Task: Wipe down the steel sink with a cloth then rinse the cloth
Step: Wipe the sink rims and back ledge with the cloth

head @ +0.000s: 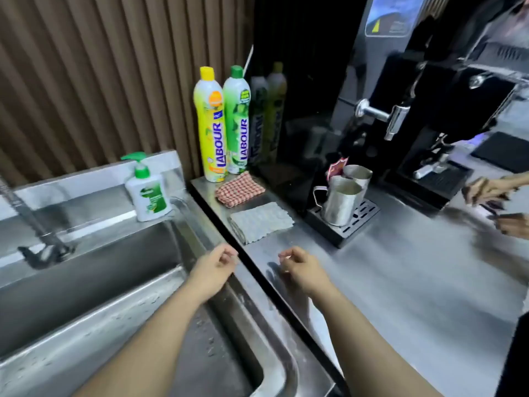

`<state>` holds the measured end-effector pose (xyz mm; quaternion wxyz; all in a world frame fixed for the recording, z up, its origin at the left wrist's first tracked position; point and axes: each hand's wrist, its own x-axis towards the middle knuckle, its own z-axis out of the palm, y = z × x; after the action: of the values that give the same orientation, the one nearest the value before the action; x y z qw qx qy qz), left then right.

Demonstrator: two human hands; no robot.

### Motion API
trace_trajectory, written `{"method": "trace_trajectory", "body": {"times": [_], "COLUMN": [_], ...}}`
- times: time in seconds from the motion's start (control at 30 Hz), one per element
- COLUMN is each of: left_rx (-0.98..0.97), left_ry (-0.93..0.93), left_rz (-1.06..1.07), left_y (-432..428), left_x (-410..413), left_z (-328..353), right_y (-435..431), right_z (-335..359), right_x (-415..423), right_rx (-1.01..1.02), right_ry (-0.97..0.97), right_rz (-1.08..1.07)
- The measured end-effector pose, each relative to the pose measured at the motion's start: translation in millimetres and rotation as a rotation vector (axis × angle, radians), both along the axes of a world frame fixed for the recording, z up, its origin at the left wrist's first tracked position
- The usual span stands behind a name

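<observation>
The steel sink (86, 296) fills the lower left, its basin wet with droplets, and a faucet (37, 233) hangs over it at the left. A folded grey-white cloth (261, 222) lies on the steel counter just right of the sink. Behind it lies a red checked cloth (239, 189). My left hand (213, 270) hovers over the sink's right rim, fingers loosely curled, holding nothing. My right hand (300, 269) hovers over the counter a little in front of the grey-white cloth, fingers also curled and empty.
A hand-soap pump bottle (147, 193) stands on the sink's back ledge. Two dish-soap bottles, yellow (209, 124) and green (237, 121), stand at the wall. Steel jugs (342, 199) sit on a black drip tray beside a coffee machine (429, 110). Another person's hands (492, 196) work at the right.
</observation>
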<state>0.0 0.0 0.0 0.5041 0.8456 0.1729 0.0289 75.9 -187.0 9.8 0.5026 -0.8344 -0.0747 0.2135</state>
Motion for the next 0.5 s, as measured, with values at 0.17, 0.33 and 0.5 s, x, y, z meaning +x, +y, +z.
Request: {"method": "trace_trajectory", "body": {"times": [0.17,0.33,0.5], "left_rx": [0.299,0.667,0.681], "left_ry": [-0.029,0.132,0.22], "left_rz": [0.033,0.044,0.13], "left_y": [0,4,1], "left_x": [79,122,139], "left_z": [-6,-13,-7], "right_y": [19,49,68], "right_z": [-10,-15,-21], "right_x": [69,106,117], "right_rx": [-0.181,-0.278,-0.466], "right_ry": [-0.153,-0.193,-0.195], "right_rz": [0.009,-0.049,-0.034]}}
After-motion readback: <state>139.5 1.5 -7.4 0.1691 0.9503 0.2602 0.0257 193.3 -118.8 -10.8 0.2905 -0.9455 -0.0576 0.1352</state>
